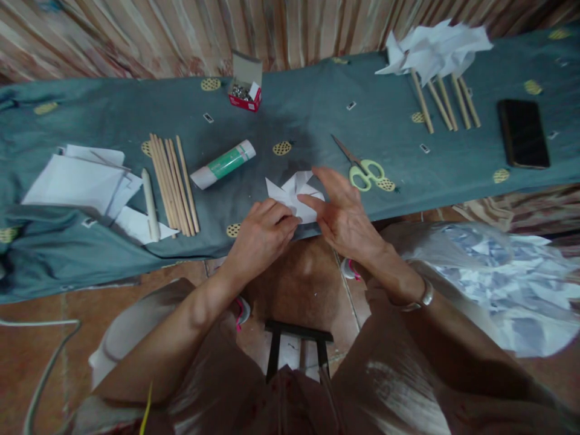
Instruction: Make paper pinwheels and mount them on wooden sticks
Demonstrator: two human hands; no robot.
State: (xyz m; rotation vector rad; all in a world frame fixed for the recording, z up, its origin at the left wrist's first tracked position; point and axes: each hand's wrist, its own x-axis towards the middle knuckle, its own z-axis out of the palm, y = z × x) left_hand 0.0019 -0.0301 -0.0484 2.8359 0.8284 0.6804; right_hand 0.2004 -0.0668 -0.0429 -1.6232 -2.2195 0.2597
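Between my hands, at the front edge of the cloth, lies a white paper pinwheel [290, 194] with folded, pointed blades. My left hand [267, 228] has its fingers curled together on the paper's lower left side. At the right side, my right hand [342, 208] holds the paper with thumb and index finger apart, the thumb pressing near its middle. Scissors [365, 171] with pale green handles lie open just beyond my right hand. A green and white glue stick [224, 164] rests beyond my left hand.
Wooden sticks [174, 184], a pale thin tool [150, 205] and paper sheets [75, 181] lie left. A red box [245, 96] of small metal pieces stands behind. Finished pinwheels [435, 51] on sticks and a phone [524, 134] lie right; a plastic bag [512, 278] of paper sits below.
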